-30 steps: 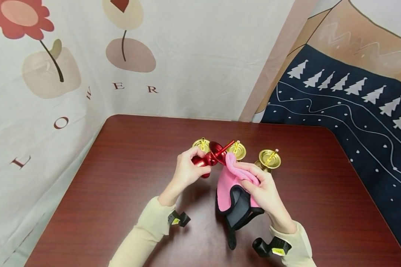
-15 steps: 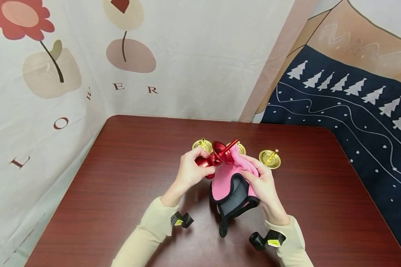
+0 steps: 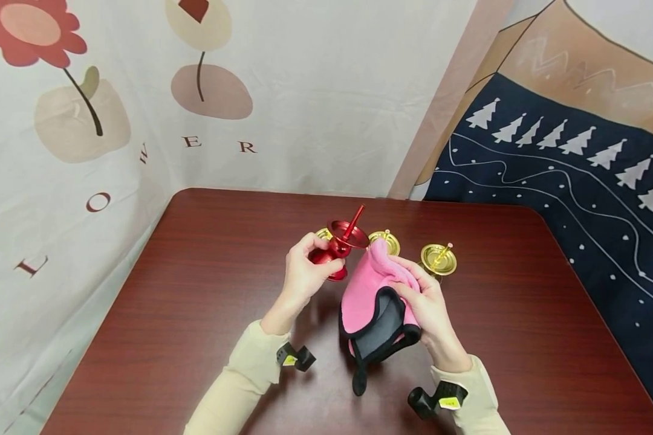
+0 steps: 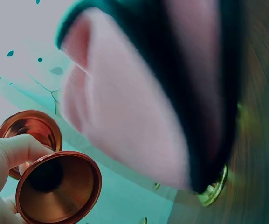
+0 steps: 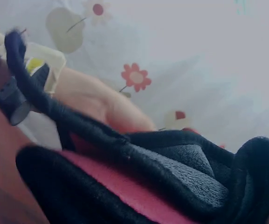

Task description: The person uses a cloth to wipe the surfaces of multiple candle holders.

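Note:
My left hand (image 3: 302,275) grips a shiny red candle holder (image 3: 340,249) by its lower body, above the table. Its dish and thin spike point up, leaning right. In the left wrist view the hollow base of the candle holder (image 4: 62,186) faces the camera, looking coppery. A pink cloth (image 3: 359,296) with black edging, grey lining and a hanging black loop is bunched between the right hand's (image 3: 432,308) thumb and fingers. A fold of it stands just right of the red dish. In the right wrist view the cloth (image 5: 125,186) hides most of the holding hand.
Gold candle holders stand behind the hands on the brown table (image 3: 196,302): one (image 3: 323,233) partly behind the red one, another (image 3: 385,241) partly behind the cloth, a third (image 3: 438,260) at the right. Printed fabric (image 3: 305,90) hangs behind the table.
The red candle holder has tipped from leaning far right to more upright, its spike rising. The cloth's upper fold, earlier against the red dish, now sits beside and below it.

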Tool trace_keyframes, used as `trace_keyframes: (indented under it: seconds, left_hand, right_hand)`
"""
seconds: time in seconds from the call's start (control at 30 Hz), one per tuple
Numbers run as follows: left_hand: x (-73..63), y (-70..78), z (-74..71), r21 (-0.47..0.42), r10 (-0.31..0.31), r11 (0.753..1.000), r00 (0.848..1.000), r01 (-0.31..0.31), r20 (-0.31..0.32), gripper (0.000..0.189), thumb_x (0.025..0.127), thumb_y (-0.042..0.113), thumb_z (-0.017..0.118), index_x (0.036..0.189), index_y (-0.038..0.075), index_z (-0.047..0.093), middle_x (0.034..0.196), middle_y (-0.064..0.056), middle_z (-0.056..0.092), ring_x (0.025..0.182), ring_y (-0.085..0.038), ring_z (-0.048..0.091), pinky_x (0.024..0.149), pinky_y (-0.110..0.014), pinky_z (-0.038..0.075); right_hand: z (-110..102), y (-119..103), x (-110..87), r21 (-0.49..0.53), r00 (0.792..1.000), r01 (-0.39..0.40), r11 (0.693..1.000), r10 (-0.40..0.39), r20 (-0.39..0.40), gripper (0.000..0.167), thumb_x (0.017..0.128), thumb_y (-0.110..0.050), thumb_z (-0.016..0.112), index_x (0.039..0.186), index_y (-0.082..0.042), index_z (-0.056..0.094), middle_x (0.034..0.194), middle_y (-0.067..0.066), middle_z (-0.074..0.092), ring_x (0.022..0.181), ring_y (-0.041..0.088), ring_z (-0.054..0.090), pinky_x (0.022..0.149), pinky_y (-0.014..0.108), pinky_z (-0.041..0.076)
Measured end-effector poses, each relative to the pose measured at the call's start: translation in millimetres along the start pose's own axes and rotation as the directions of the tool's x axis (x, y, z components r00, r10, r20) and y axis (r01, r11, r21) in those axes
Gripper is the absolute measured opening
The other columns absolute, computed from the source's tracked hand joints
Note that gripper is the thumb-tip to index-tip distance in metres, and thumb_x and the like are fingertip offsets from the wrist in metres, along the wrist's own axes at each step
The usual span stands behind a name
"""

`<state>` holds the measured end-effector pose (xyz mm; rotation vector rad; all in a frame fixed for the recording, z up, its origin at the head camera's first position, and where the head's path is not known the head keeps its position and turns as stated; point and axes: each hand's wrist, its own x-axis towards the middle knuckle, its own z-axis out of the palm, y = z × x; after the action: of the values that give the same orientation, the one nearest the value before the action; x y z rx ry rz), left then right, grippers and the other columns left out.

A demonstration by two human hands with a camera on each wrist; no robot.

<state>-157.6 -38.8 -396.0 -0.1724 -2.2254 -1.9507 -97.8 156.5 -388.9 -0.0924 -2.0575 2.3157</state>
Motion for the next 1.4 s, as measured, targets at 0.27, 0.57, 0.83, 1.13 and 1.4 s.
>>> trace_keyframes:
  seconds: [0.27, 0.57, 0.83, 1.13, 1.4]
  left_hand:
    - [-4.0, 5.4, 9.7, -0.043, -0.094, 0.994, 0.993, 0.097, 0.070, 0.025, 0.069, -0.002, 0.075, 0.090, -0.001, 0.060, 0.095, -0.016, 0.065, 0.085, -0.025, 0.056, 0.072, -0.031, 0.052]
    - [-6.7, 4.5, 7.3, -0.006, -0.011, 1.000, 0.968, 0.013, 0.250, 0.029, 0.072, 0.002, 0.074, 0.097, -0.003, 0.060, 0.097, -0.017, 0.063, 0.083, -0.026, 0.056, 0.068, -0.028, 0.050]
    - [-6.2, 1.7, 2.2, -0.074, 0.085, 0.995, 0.906, -0.060, 0.414, 0.044, 0.072, -0.002, 0.074, 0.113, -0.005, 0.057, 0.116, -0.020, 0.058, 0.099, -0.031, 0.058, 0.088, -0.039, 0.049]
    - [-10.7, 0.3, 11.8, -0.303, 0.000, 0.949, 0.960, 0.089, 0.281, 0.057, 0.068, -0.013, 0.073, 0.120, -0.010, 0.049, 0.119, -0.023, 0.057, 0.104, -0.025, 0.058, 0.090, -0.031, 0.048]
    - [-16.0, 1.4, 19.3, -0.503, -0.127, 0.839, 0.973, 0.209, 0.192, 0.056, 0.068, -0.018, 0.069, 0.119, -0.010, 0.048, 0.119, -0.021, 0.059, 0.097, -0.018, 0.062, 0.087, -0.028, 0.049]
  right_hand:
    - [12.7, 10.4, 6.8, 0.253, 0.984, -0.176, 0.951, 0.169, 0.047, 0.038, 0.090, 0.003, 0.052, 0.124, -0.013, 0.057, 0.107, -0.002, 0.064, 0.089, 0.011, 0.061, 0.075, 0.021, 0.051]
    - [12.9, 5.9, 6.9, 0.353, 0.981, -0.188, 0.917, 0.189, 0.031, 0.035, 0.092, 0.002, 0.048, 0.123, -0.012, 0.056, 0.104, -0.001, 0.065, 0.087, 0.011, 0.063, 0.078, 0.023, 0.051]
    - [5.2, 0.6, 6.8, 0.404, 0.987, -0.158, 0.901, 0.147, 0.058, 0.034, 0.094, 0.001, 0.043, 0.107, -0.021, 0.065, 0.102, -0.002, 0.067, 0.086, 0.011, 0.065, 0.078, 0.022, 0.051]
    - [6.0, -1.5, 9.5, 0.455, 0.990, -0.140, 0.879, 0.129, 0.055, 0.031, 0.094, 0.002, 0.041, 0.107, -0.015, 0.063, 0.095, -0.001, 0.066, 0.082, 0.010, 0.063, 0.077, 0.020, 0.051]
    - [8.7, -3.7, 8.9, 0.482, 0.995, -0.101, 0.870, 0.090, 0.045, 0.031, 0.093, 0.003, 0.041, 0.106, -0.015, 0.063, 0.093, -0.001, 0.066, 0.081, 0.010, 0.063, 0.076, 0.020, 0.051]
